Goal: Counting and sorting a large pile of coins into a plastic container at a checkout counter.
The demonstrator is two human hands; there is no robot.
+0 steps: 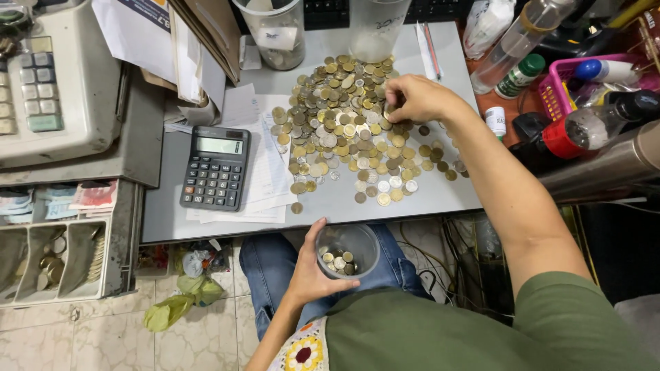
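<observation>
Head view is looking down on a grey desktop where a wide heap of coins, gold-coloured and silver-coloured mixed, is lying spread across the middle. The right hand is reaching forward from a green sleeve, the forearm stretching diagonally up across the table edge, wrist bent slightly down. Its fingers are curling together and pinching down onto the coins at the right side of the heap; whether a coin is actually caught between the fingertips I cannot tell. The left hand is sitting low, below the near edge of the desk and over a knee in blue jeans, elbow tucked in close to the body. It is wrapping around the side of a clear plastic cup, thumb toward the desk, holding it upright with its mouth facing up; a few coins are lying in the bottom of the cup. The two hands are well apart, one above the desk, one beneath its edge. A black calculator is resting on papers just left of the heap, and a cash register with its open drawer is standing further left
</observation>
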